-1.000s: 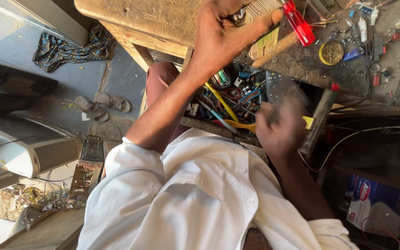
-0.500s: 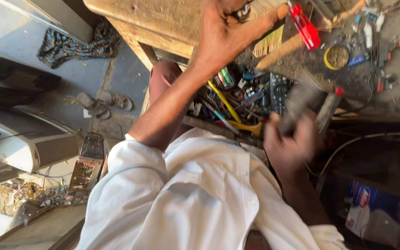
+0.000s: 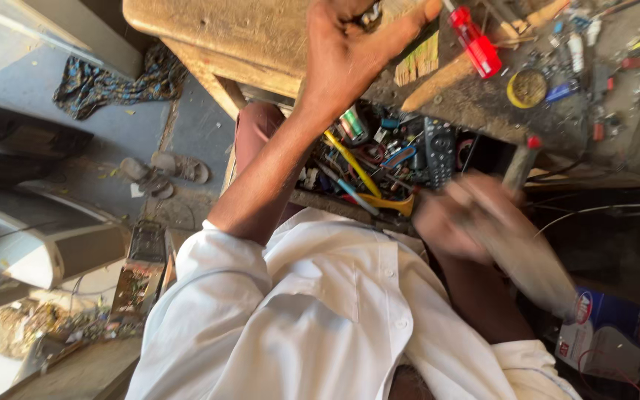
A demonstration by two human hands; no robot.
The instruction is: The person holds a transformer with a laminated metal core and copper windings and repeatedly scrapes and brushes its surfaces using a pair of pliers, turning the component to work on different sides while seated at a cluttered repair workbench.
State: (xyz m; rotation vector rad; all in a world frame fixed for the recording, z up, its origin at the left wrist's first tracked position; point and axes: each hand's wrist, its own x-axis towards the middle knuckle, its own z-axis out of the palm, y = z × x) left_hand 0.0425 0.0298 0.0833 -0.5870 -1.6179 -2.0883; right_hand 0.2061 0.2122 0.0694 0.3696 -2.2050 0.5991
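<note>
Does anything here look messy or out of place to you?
Yes: the open compartment under the wooden bench is a tangle of wires and tools, and a dark cloth lies crumpled on the floor beside sandals.

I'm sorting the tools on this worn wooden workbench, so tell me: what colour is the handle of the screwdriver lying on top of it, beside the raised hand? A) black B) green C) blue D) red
D: the translucent red plastic handle of the screwdriver lies on the worn wooden workbench, just beside the fingers of the left hand.
</note>
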